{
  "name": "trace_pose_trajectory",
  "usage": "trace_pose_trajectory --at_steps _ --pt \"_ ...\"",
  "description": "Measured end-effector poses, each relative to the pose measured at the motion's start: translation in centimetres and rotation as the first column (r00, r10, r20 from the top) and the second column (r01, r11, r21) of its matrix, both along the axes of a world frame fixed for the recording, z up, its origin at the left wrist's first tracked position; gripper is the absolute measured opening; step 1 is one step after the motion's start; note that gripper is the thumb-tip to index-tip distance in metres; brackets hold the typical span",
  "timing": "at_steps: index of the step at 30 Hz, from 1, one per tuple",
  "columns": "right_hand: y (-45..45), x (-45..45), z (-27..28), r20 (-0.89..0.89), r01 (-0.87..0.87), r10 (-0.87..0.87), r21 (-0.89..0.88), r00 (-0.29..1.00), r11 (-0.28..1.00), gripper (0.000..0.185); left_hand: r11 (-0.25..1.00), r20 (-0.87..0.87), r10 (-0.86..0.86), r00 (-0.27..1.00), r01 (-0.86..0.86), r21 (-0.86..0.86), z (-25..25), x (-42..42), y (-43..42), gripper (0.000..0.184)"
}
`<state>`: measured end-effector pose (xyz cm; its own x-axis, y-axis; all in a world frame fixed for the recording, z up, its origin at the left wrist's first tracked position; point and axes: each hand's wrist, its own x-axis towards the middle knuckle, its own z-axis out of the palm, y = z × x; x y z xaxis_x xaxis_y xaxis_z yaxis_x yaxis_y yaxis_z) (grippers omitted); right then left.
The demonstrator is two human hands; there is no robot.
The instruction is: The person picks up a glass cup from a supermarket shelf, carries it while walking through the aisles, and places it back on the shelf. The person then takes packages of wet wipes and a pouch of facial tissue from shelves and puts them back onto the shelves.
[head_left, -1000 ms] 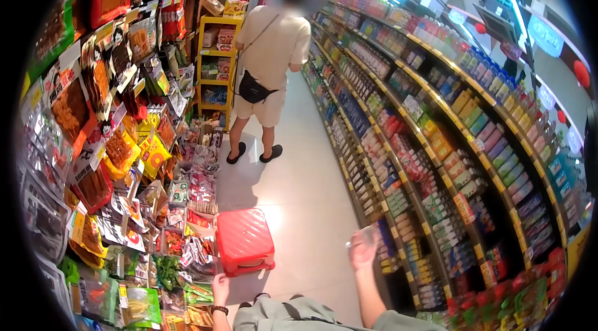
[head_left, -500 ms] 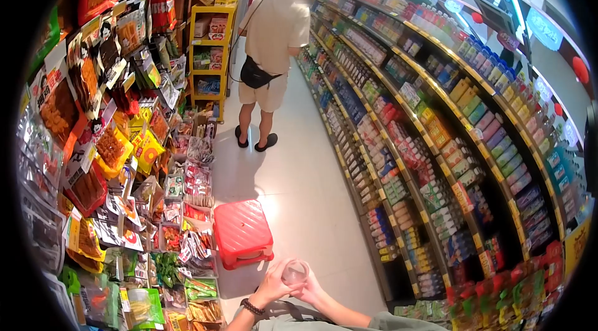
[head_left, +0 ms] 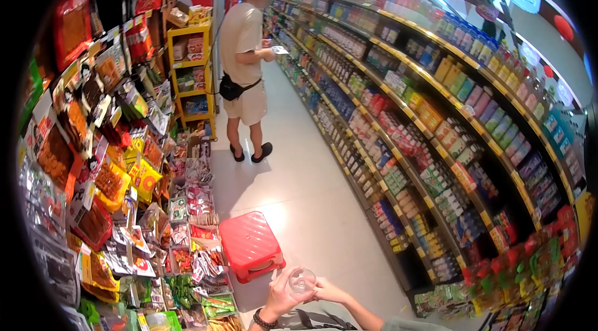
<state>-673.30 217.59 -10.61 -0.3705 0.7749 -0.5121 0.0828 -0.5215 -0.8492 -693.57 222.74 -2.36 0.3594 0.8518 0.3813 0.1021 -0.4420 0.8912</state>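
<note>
A clear, round, see-through container, perhaps a plastic cup (head_left: pixel 301 280), is held low in front of my body. My left hand (head_left: pixel 283 297), with a dark beaded bracelet at the wrist, is wrapped round its left side and underside. From the right, my right hand (head_left: pixel 329 291) reaches in with bent fingers against the container's lower right edge; its fingertips are partly hidden. Just beyond my hands, a red plastic stool (head_left: pixel 250 242) stands on the pale floor.
Hanging snack packets (head_left: pixel 112 181) and bins of small packets (head_left: pixel 205 231) line the left side. Long shelves of bottles and cartons (head_left: pixel 430 119) run along the right. Ahead in the aisle stands a person (head_left: pixel 242 38) holding a white item, beside a yellow rack (head_left: pixel 190 75).
My view has shifted, so the stool sits lower and further right. The person ahead has turned sideways, showing a white item in hand. My right hand has moved slightly away from the left.
</note>
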Motion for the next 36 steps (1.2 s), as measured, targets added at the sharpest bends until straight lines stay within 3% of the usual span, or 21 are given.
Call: trace_pose_trajectory --at_steps 2,4,6,8,11,12,15,17,19,21,24,27,29,31,32,34,36 --pt "-1.1 -0.2 2.9 0.156 0.087 -0.121 0.210 0.980 0.974 0.031 0.999 0.002 -0.029 1.000 0.029 -0.014 0.4 0.5 0.0 0.069" --pt "-0.9 0.1 4.9 0.372 -0.080 -0.270 0.704 0.888 0.706 0.032 0.996 0.015 -0.073 0.997 0.074 -0.054 0.8 1.1 -0.4 0.069" --pt "-1.5 0.2 5.9 0.370 -0.090 -0.332 0.774 0.868 0.626 0.033 0.980 0.070 -0.178 0.982 0.183 -0.080 0.8 2.2 -0.9 0.069" --pt "-3.0 -0.2 6.0 0.191 0.151 -0.288 0.523 0.938 0.839 0.033 0.955 0.063 -0.287 0.956 0.291 -0.058 1.4 3.2 -1.5 0.070" --pt "-5.5 0.6 2.7 0.100 0.279 -0.365 0.473 0.926 0.836 0.032 0.913 0.006 -0.407 0.913 0.407 -0.024 2.4 5.0 -2.2 0.071" --pt "-6.5 0.3 1.8 0.088 0.346 -0.494 0.608 0.865 0.714 0.030 0.893 0.039 -0.446 0.894 0.447 -0.054 2.0 5.6 -2.5 0.072" --pt "-9.6 1.9 4.9 0.247 0.291 -0.445 0.477 0.861 0.829 0.032 0.771 0.109 -0.604 0.790 0.613 -0.172 3.0 8.0 -4.1 0.076" --pt "-12.8 1.5 3.2 -0.048 0.616 -0.665 0.431 0.745 0.659 0.035 0.666 0.110 -0.717 0.688 0.723 -0.184 4.3 10.1 -6.0 0.084" --pt "-15.6 1.9 3.5 -0.078 0.722 -0.757 0.375 0.649 0.581 0.040 0.596 0.089 -0.785 0.613 0.786 -0.163 3.1 11.6 -7.0 0.087" --pt "-17.7 2.5 6.5 0.147 0.707 -0.777 0.338 0.612 0.621 0.048 0.492 0.004 -0.868 0.497 0.859 -0.141 2.8 13.7 -8.1 0.091" --pt "-21.9 2.8 4.5 -0.059 0.833 -0.907 0.424 0.417 0.356 0.049 0.302 -0.062 -0.953 0.296 0.945 -0.129 5.2 16.8 -11.4 0.092" --pt "-26.8 3.8 7.2 -0.200 0.848 -0.937 0.509 0.285 0.149 0.051 0.167 -0.084 -0.985 0.153 0.968 -0.189 6.4 19.7 -15.1 0.090" --pt "-30.9 4.3 9.0 -0.089 0.834 -0.975 0.538 0.202 0.124 0.033 0.147 -0.061 -0.989 0.136 0.962 -0.229 5.7 20.9 -17.7 0.087" --pt "-35.5 5.3 7.2 -0.013 0.818 -0.990 0.565 0.138 0.107 0.023 0.137 -0.016 -0.990 0.137 0.965 -0.224 4.8 21.8 -20.8 0.083" --pt "-38.0 5.8 6.0 -0.124 0.897 -0.989 0.441 0.087 0.023 0.020 0.177 -0.007 -0.983 0.182 0.946 -0.272 4.8 21.8 -22.6 0.071" --pt "-42.5 6.6 4.7 -0.319 0.984 -0.946 0.147 -0.052 -0.104 0.018 0.233 -0.056 -0.972 0.228 0.902 -0.363 1.8 22.1 -24.9 0.064" --pt "-46.9 7.1 6.2 -0.187 0.928 -0.963 0.280 -0.197 -0.244 0.018 0.313 -0.117 -0.950 0.291 0.847 -0.430 -2.1 21.8 -26.8 0.052"
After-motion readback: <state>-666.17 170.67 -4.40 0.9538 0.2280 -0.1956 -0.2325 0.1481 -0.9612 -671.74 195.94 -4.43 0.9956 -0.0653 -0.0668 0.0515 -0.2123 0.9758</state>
